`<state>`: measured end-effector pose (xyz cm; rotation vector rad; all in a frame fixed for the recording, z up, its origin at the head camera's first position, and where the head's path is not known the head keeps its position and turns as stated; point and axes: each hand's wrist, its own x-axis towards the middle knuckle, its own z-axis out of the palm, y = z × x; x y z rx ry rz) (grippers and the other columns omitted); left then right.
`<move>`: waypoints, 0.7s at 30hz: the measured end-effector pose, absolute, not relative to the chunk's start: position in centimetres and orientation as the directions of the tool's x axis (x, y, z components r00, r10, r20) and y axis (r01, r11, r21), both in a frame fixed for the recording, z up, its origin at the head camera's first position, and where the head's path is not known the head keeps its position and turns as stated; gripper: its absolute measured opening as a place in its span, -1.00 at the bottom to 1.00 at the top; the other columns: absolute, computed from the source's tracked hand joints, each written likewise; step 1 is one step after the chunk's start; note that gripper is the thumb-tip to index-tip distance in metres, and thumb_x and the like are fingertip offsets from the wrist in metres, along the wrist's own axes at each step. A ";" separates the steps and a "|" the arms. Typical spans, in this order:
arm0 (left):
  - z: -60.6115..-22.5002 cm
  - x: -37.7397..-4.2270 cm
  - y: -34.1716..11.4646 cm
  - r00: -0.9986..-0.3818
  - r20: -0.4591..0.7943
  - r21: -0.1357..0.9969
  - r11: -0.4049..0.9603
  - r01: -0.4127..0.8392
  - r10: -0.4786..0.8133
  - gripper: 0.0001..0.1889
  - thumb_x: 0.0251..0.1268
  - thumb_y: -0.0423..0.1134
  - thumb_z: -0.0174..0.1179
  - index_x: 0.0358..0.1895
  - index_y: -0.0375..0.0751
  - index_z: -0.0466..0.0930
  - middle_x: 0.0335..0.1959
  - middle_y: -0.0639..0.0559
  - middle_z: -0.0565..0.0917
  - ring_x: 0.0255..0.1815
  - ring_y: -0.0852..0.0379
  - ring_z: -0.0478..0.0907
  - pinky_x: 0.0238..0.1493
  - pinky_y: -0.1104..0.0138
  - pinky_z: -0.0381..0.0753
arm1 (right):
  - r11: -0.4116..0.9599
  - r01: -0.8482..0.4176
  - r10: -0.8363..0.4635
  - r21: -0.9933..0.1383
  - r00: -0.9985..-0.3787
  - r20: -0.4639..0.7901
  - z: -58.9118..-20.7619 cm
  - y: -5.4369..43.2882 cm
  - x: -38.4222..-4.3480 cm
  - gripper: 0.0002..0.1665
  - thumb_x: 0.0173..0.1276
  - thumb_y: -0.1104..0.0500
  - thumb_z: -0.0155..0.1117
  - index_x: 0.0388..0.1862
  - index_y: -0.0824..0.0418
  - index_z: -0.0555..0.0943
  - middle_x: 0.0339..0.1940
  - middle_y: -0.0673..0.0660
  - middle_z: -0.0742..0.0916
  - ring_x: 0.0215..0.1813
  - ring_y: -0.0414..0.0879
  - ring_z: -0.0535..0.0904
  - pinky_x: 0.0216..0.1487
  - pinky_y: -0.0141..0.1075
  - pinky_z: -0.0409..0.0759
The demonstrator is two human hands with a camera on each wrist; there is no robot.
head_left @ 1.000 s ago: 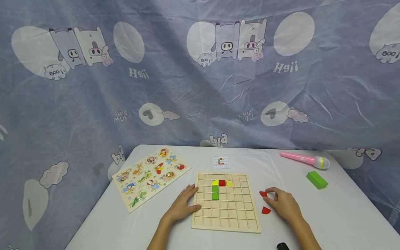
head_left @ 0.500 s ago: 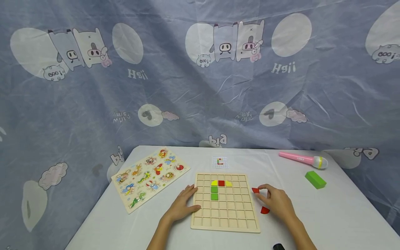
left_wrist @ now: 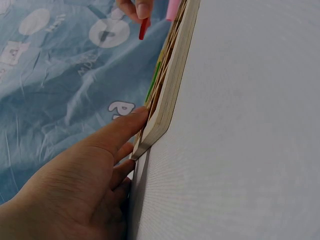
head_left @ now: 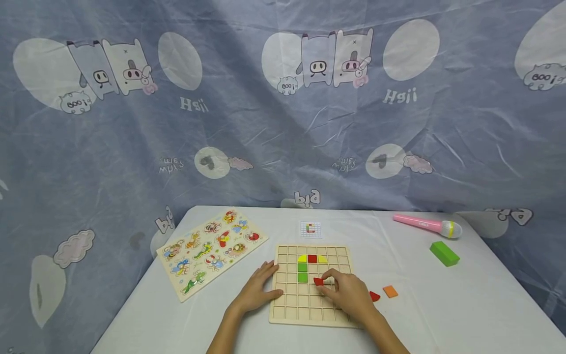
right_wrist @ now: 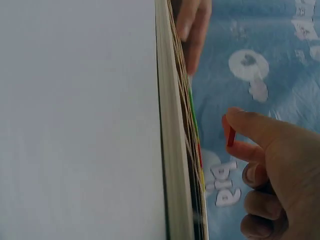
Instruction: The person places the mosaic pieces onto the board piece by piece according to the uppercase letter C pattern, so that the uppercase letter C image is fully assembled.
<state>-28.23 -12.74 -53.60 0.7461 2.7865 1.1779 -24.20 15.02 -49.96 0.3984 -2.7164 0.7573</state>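
My right hand (head_left: pixel 347 292) pinches a small red quarter-round tile (head_left: pixel 318 281) between thumb and fingertips, over the middle of the wooden grid board (head_left: pixel 292 301). In the right wrist view the red tile (right_wrist: pixel 231 136) is seen edge-on, above the board's surface. On the board's left edge lies my left hand (head_left: pixel 255 291), its thumb over the rim and its fingers extended along the side. Two green squares (head_left: pixel 302 272) form a column in the grid. Above them runs a row of a red square (head_left: pixel 312 258) flanked by two yellow curved tiles (head_left: pixel 323 259).
Right of the board lie another red tile (head_left: pixel 375 296) and an orange tile (head_left: pixel 390 291). A printed pattern card (head_left: pixel 311 229) sits behind the board. An insect puzzle (head_left: pixel 212 253) is at left; a pink toy microphone (head_left: pixel 424 224) and a green block (head_left: pixel 444 253) are at right.
My right hand has lifted the red tile from the table and carried it left over the board. The orange tile, formerly covered by that hand, now shows. My left hand stays put.
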 end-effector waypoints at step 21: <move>-54.0 -28.4 -12.8 -0.891 0.146 0.679 0.611 0.407 0.431 -0.20 0.08 0.16 0.22 0.36 -0.14 0.23 0.42 -0.05 0.15 0.44 -0.11 -0.07 0.34 -0.10 -0.03 | 0.847 -0.399 -0.241 -0.352 -0.877 0.416 -52.4 11.0 -24.8 -0.61 0.00 -0.20 0.39 -0.33 0.02 0.59 -0.83 -0.22 0.39 -0.68 -0.32 0.24 -0.67 -0.45 0.27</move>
